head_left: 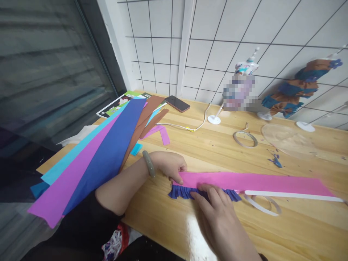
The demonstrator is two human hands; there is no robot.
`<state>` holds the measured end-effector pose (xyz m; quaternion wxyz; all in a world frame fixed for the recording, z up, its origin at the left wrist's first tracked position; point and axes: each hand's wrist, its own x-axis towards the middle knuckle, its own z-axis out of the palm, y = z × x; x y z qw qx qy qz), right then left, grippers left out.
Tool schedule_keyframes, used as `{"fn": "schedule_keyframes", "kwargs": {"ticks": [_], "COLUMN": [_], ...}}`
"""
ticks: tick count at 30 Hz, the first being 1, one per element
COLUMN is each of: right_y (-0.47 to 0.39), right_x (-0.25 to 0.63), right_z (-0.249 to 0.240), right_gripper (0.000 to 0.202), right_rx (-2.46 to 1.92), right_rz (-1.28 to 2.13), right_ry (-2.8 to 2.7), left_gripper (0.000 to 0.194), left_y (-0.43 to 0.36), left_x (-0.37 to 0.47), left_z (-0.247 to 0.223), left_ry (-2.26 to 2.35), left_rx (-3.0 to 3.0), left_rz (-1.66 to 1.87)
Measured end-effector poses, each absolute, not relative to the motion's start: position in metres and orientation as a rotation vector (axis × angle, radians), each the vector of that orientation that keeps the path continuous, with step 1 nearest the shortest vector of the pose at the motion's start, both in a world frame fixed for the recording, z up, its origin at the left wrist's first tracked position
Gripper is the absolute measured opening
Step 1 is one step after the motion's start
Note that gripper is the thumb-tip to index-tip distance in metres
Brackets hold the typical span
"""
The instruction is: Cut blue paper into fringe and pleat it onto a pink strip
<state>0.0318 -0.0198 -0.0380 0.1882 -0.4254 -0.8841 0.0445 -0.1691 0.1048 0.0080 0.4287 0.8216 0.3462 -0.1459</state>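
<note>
A long pink crepe-paper strip (252, 183) lies across the table. My left hand (170, 165), wearing a bracelet, is closed on its left end, thumb against the paper. Along the strip's near edge runs a gathered dark-blue paper ruffle (181, 192). Over the ruffle's middle rests my right hand (216, 204), open, fingers apart and lying on the ruffle and the strip's edge. White tape (288, 195) follows the near edge of the strip's right part, and a loose loop of tape (263, 208) curls below it.
Blue, purple, turquoise and brown paper sheets (108, 152) fan out at left, beside a phone (178, 103). A white cable (202, 125) crosses behind. A tape roll (245, 139), blue scraps (276, 161) and a clear disc (288, 139) lie right; small dressed stands (293, 90) line the wall.
</note>
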Motion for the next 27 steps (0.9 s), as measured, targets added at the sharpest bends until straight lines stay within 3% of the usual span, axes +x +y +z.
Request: {"fn": "schedule_keyframes", "kwargs": {"ticks": [8, 14, 27], "right_y": [-0.017, -0.017, -0.016], "right_x": [0.036, 0.033, 0.036], "right_z": [-0.039, -0.043, -0.039], "right_gripper": [0.036, 0.027, 0.024], "right_rx": [-1.196, -1.165, -1.19], "right_rz": [0.319, 0.23, 0.078], "right_ry": [-2.374, -2.372, -2.46], "left_gripper": [0.021, 0.038, 0.038], "left_y": [0.103, 0.091, 0.085], "left_x": [-0.168, -0.158, -0.152], "left_z": [0.013, 0.018, 0.014], "left_ry": [0.86, 0.919, 0.99], "left_rx": [2.101, 2.312, 2.46], "left_rz": [-0.349, -0.272, -0.294]}}
